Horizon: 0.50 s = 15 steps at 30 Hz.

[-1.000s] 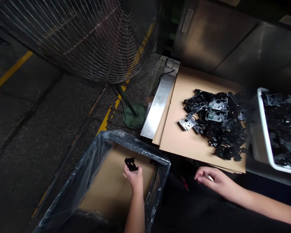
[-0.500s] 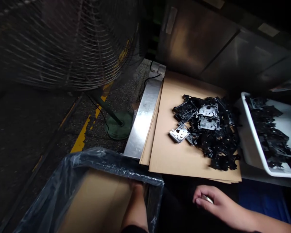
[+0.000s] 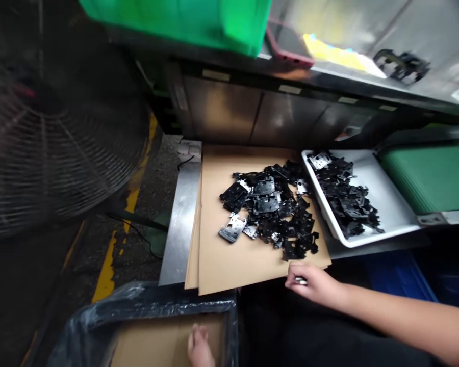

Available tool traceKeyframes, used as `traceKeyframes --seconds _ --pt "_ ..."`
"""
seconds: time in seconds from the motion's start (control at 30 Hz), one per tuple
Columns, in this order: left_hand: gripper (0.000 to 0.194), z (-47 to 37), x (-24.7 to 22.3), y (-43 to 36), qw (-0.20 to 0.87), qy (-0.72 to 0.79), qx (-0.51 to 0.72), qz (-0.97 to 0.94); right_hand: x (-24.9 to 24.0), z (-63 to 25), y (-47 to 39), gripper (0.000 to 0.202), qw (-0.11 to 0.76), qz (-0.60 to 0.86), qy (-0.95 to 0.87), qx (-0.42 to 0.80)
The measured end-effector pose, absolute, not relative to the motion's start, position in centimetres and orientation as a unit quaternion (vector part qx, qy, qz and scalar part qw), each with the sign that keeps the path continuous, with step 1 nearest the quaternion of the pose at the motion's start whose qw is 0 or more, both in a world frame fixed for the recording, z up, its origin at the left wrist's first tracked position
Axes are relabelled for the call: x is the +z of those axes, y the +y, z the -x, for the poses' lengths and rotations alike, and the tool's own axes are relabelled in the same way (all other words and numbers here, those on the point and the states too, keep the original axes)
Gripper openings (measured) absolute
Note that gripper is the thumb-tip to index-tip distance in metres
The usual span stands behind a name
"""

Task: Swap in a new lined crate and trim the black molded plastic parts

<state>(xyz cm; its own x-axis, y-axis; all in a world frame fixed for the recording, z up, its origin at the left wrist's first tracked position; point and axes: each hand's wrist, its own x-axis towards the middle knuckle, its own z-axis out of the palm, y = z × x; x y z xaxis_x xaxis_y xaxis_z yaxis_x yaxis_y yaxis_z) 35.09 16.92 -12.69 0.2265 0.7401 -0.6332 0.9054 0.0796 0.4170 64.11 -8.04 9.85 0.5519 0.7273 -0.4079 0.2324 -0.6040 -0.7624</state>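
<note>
My right hand (image 3: 308, 281) is closed around a small shiny metal piece (image 3: 300, 280), most of it hidden by the fingers. It hovers by the front edge of a cardboard sheet (image 3: 222, 270). On that sheet lies a loose pile of black and silver metal plate parts (image 3: 268, 203); one silver part (image 3: 233, 227) sits at the pile's left. My left hand (image 3: 199, 344) has its fingers curled in, with no part showing in them. It is above brown cardboard (image 3: 149, 344) inside a box lined with clear plastic (image 3: 137, 308).
A white tray (image 3: 396, 204) holding more black parts stands right of the pile, beside a green conveyor belt (image 3: 439, 173). A large fan (image 3: 49, 153) is at left. Up on the shelf are a green bin (image 3: 183, 20), a red-cased phone (image 3: 288, 43) and a black part (image 3: 401, 65).
My view has swung up and to the right, bringing the shelf and belt into sight. My left hand has drawn back from the box's far wall. My right hand keeps its grip.
</note>
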Motion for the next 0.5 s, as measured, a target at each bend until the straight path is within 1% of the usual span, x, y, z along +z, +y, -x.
traceKeyframes --seconds 0.07,0.1,0.17,0.2,0.23,0.27,0.3,0.33,0.4,0.43,0.47,0.5 --pt "0.043 -34.6 -9.2 15.2 0.428 0.640 -0.025 -0.637 9.7 -65.3 -9.6 0.022 0.293 0.838 -0.314 0.337" --pt "0.042 -34.8 -7.4 14.5 0.448 0.642 0.012 -0.622 9.6 -65.8 -10.2 0.022 0.273 0.848 -0.321 0.321" --pt "0.040 -36.6 -2.9 13.7 0.495 0.619 0.090 -0.602 9.6 -66.9 -11.1 0.011 0.251 0.862 -0.327 0.295" --pt "0.039 -38.3 -0.1 13.4 0.522 0.585 0.125 -0.608 9.7 -67.4 -11.4 0.005 0.252 0.866 -0.325 0.286" --pt "0.036 -40.4 3.2 13.3 0.529 0.538 0.151 -0.639 9.8 -67.9 -11.6 0.007 0.258 0.867 -0.322 0.279" --pt "0.029 -42.8 6.9 13.2 0.523 0.475 0.168 -0.688 9.9 -68.4 -11.7 0.011 0.267 0.866 -0.321 0.274" --pt "0.019 -45.4 11.1 13.1 0.526 0.379 0.188 -0.738 10.1 -68.8 -11.8 0.013 0.275 0.864 -0.324 0.270" --pt "0.008 -47.9 15.6 12.9 0.529 0.270 0.235 -0.769 10.3 -69.2 -11.8 0.014 0.284 0.860 -0.328 0.267" --pt "0.025 -52.3 24.5 12.3 0.536 0.079 0.293 -0.788 10.8 -69.8 -11.9 0.015 0.301 0.852 -0.338 0.263" --pt "0.030 -53.9 28.5 11.9 0.518 0.018 0.304 -0.799 11.1 -70.1 -12.0 0.015 0.307 0.849 -0.343 0.260" --pt "0.029 -54.9 31.8 11.2 0.495 0.008 0.279 -0.823 11.4 -70.3 -12.2 0.014 0.312 0.846 -0.347 0.258" --pt "0.021 -55.5 34.4 10.5 0.479 0.014 0.306 -0.823 11.7 -70.6 -12.4 0.014 0.315 0.845 -0.350 0.256"
